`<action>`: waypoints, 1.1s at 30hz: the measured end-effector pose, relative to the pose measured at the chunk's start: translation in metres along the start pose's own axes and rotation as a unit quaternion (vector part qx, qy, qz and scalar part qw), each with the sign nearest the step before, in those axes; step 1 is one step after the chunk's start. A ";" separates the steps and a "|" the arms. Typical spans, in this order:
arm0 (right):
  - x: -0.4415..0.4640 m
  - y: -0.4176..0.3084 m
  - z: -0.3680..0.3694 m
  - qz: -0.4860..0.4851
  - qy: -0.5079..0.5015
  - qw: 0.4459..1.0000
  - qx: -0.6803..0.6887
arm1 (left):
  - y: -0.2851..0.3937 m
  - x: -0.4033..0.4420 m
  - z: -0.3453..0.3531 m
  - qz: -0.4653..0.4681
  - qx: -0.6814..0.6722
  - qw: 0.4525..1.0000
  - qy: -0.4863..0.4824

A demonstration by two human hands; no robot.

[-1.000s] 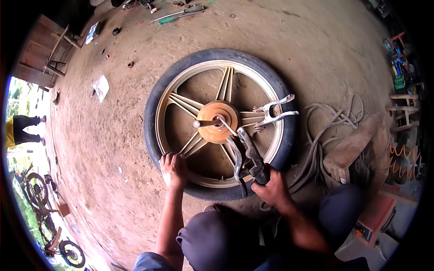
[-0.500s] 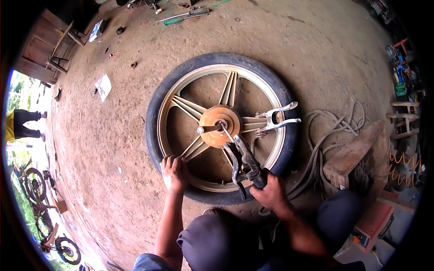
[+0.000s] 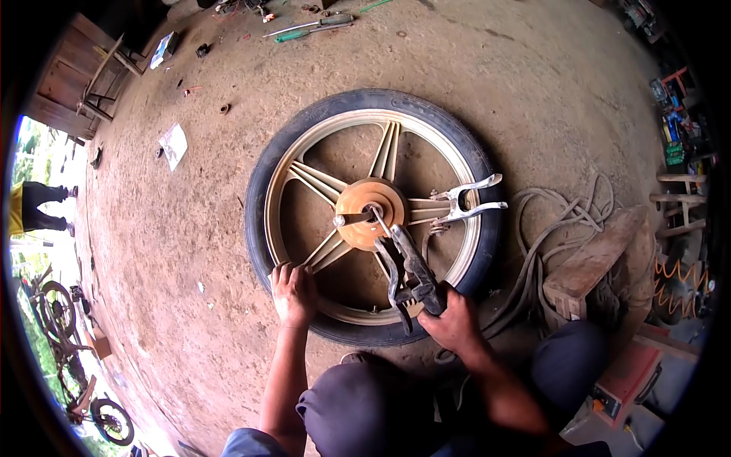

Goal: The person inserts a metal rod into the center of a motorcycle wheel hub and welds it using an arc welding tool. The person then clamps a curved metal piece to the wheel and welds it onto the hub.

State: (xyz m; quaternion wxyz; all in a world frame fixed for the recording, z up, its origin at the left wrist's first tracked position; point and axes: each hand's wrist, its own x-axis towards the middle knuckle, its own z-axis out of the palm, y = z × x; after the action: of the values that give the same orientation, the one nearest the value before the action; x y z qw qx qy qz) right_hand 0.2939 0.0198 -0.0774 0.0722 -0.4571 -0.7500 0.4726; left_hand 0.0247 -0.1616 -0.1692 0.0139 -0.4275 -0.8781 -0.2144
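A spoked wheel with a black tyre (image 3: 487,251) lies flat on the ground. My left hand (image 3: 294,293) rests on its lower left edge, fingers over the tyre and rim. My right hand (image 3: 451,318) is wrapped round the handle of a dark welding clamp (image 3: 415,274) at the lower right of the wheel. From the clamp a thin rod (image 3: 381,222) reaches the centre of the orange-brown hub (image 3: 365,238). A short metal bar (image 3: 352,218) sticks out leftward from the hub centre. A silver forked clamp (image 3: 461,202) sits on the right spoke and rim.
Coiled cable (image 3: 529,263) and a wooden block (image 3: 582,278) lie to the right, near a red machine (image 3: 628,373). Screwdrivers (image 3: 312,29) and a plastic bag (image 3: 173,145) are on the floor. Another person's legs (image 3: 42,206) and motorcycles (image 3: 65,335) show at the left.
Over the last second the wheel and floor have shifted slightly down and right in view. The clamp in my right hand has moved slightly left relative to the wheel; my left hand stays on the tyre.
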 end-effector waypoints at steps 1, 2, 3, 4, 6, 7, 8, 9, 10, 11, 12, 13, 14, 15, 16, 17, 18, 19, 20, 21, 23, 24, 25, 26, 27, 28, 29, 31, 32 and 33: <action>0.000 -0.001 0.000 0.007 -0.002 1.000 -0.004 | 0.000 0.000 0.000 -0.002 0.001 1.000 -0.002; 0.000 0.001 0.001 0.007 -0.002 1.000 -0.004 | 0.000 -0.001 0.000 -0.002 0.001 1.000 -0.002; 0.000 0.003 0.002 0.008 -0.003 1.000 0.010 | -0.001 -0.001 0.000 -0.003 0.000 1.000 -0.005; 0.001 0.004 0.003 0.010 -0.002 1.000 0.025 | -0.001 0.000 0.000 -0.004 -0.002 1.000 -0.008; 0.001 0.003 0.001 0.018 -0.013 1.000 0.010 | -0.002 -0.001 0.001 -0.003 -0.002 1.000 -0.008; 0.001 0.003 0.001 0.028 -0.024 0.999 -0.005 | -0.003 -0.002 0.001 -0.003 -0.001 1.000 -0.009; 0.001 0.004 0.002 0.027 -0.024 0.999 -0.005 | -0.007 -0.004 0.004 -0.003 -0.001 1.000 -0.009; 0.000 0.006 0.003 0.015 -0.016 1.000 0.012 | -0.008 -0.003 0.003 0.003 0.014 1.000 -0.020; 0.000 0.006 0.003 0.002 -0.007 1.000 0.029 | -0.009 -0.002 0.003 0.008 0.030 0.999 -0.031; -0.001 0.003 0.002 -0.008 -0.003 0.998 0.064 | -0.007 -0.004 0.004 -0.016 0.017 0.999 -0.025; -0.001 0.001 0.000 0.007 -0.024 0.999 0.048 | -0.004 -0.003 0.001 -0.019 0.006 1.000 -0.017; -0.001 -0.003 -0.004 0.022 -0.043 0.998 0.031 | -0.002 -0.001 0.000 -0.021 -0.005 1.000 -0.010; 0.000 -0.010 -0.007 0.046 -0.058 0.997 0.021 | 0.001 0.000 -0.003 -0.033 -0.008 0.999 -0.023; -0.002 -0.010 -0.005 0.030 -0.035 0.998 0.048 | -0.001 -0.001 -0.002 -0.026 -0.004 1.000 -0.012; -0.003 0.000 0.000 0.023 -0.022 0.999 0.031 | -0.001 -0.002 -0.001 -0.018 -0.002 1.000 -0.009; -0.003 0.009 0.006 0.016 -0.009 1.000 0.013 | -0.002 -0.003 0.000 -0.010 0.000 1.000 -0.006; -0.003 0.008 0.006 0.007 -0.002 1.000 0.024 | -0.002 -0.001 -0.001 0.002 0.017 1.000 -0.019; -0.002 0.007 0.006 0.007 -0.002 1.000 0.025 | -0.001 0.000 -0.002 0.002 0.017 1.000 -0.019; -0.001 0.005 0.007 0.002 0.000 0.999 0.054 | 0.000 0.001 -0.002 0.001 0.016 1.000 -0.016; 0.000 0.003 0.008 -0.002 0.002 0.997 0.083 | 0.000 0.002 -0.003 0.000 0.016 1.000 -0.015; -0.004 0.004 0.003 0.037 -0.021 0.999 0.012 | 0.001 -0.001 -0.005 -0.001 0.009 1.000 -0.015; -0.004 0.012 0.009 -0.003 -0.001 0.999 0.040 | -0.001 -0.002 -0.002 -0.003 0.004 1.000 -0.008; -0.004 0.013 0.010 -0.043 0.020 0.997 0.067 | -0.001 -0.001 -0.001 -0.005 0.000 1.000 -0.001; -0.005 0.010 0.007 -0.031 0.010 0.997 0.073 | 0.000 0.000 -0.001 -0.005 0.000 1.000 -0.001; -0.005 0.010 0.007 -0.030 0.011 0.997 0.074 | 0.000 0.000 -0.002 -0.005 -0.003 1.000 -0.005; -0.005 0.011 0.007 -0.018 0.009 0.998 0.061 | 0.001 -0.001 -0.002 -0.006 -0.005 1.000 -0.008; -0.005 0.011 0.007 -0.008 0.006 0.999 0.049 | 0.001 -0.001 -0.002 -0.005 -0.005 1.000 -0.009; -0.005 0.009 0.006 -0.004 0.004 0.999 0.040 | 0.000 0.000 -0.003 0.005 0.004 1.000 -0.009; -0.004 0.009 0.005 0.001 0.002 1.000 0.029 | 0.001 0.000 -0.003 0.005 0.004 1.000 -0.009; -0.004 0.009 0.006 0.001 0.002 1.000 0.029 | 0.001 0.000 -0.003 0.003 0.002 1.000 -0.007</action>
State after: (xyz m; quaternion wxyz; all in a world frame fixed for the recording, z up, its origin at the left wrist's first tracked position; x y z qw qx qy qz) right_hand 0.2986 0.0144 -0.0859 0.0863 -0.4564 -0.7352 0.4938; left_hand 0.0250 -0.1621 -0.1663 0.0087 -0.4319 -0.8772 -0.2097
